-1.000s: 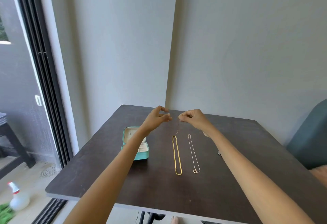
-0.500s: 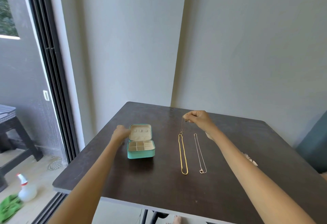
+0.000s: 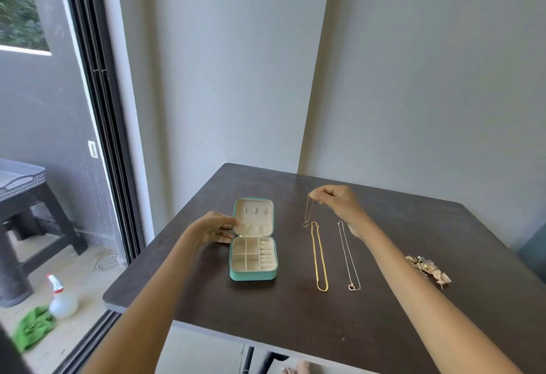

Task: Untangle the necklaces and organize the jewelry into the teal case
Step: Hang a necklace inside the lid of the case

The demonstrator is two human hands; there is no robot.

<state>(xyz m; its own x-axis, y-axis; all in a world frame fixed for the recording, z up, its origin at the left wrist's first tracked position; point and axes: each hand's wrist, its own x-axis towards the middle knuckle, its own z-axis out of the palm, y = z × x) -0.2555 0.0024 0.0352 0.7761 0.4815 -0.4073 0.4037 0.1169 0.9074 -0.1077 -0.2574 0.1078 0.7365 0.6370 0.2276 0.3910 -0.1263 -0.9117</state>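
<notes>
Three necklaces: gold chain (image 3: 319,255) and thin chain (image 3: 348,255) flat on table (image 3: 295,308); third (image 3: 308,211) dangles, pinched by right hand (image 3: 339,203). Left hand (image 3: 217,227) grips lid of one open teal case (image 3: 253,267). One brooch pile (image 3: 428,268) far right.

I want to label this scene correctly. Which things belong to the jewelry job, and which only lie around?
Job: teal case, dangling chain, gold necklace, thin necklace, jewelry cluster.
Lying about: spray bottle, green cloth, dark stool.
</notes>
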